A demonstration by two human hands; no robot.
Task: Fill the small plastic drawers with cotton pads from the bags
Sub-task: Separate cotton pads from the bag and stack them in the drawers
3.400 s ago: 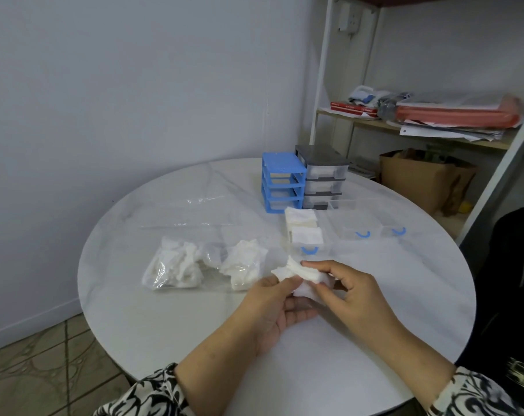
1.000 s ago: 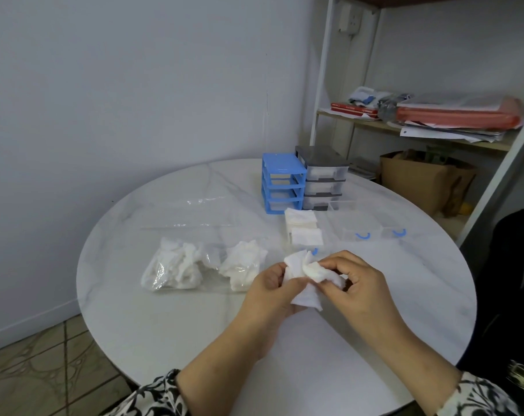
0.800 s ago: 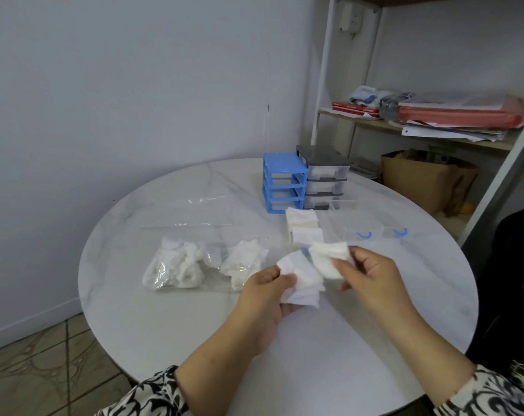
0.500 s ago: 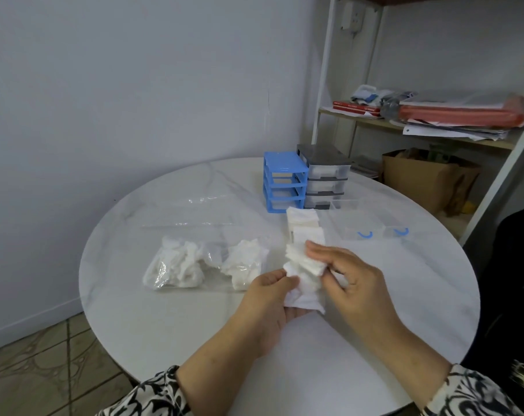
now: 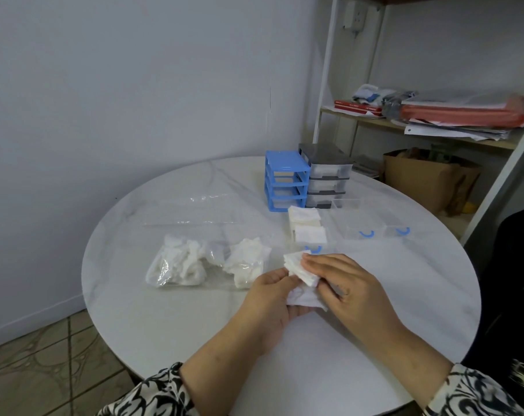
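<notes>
Cotton pads, apart a moment ago, now sit stacked between our left hand and right hand, both gripping them, ready for the part-filled drawer.

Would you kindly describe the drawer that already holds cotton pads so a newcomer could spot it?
On the round white table, look just in front of the blue drawer frame. The filled drawer sits there, heaped with white pads, unlike the two clear empty drawers to its right.

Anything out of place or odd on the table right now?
Nothing spilled or damaged. The blue frame stands with its slots empty; its clear drawers lie out on the table, one heaped with pads above its rim. Both hands hold pads.
</notes>
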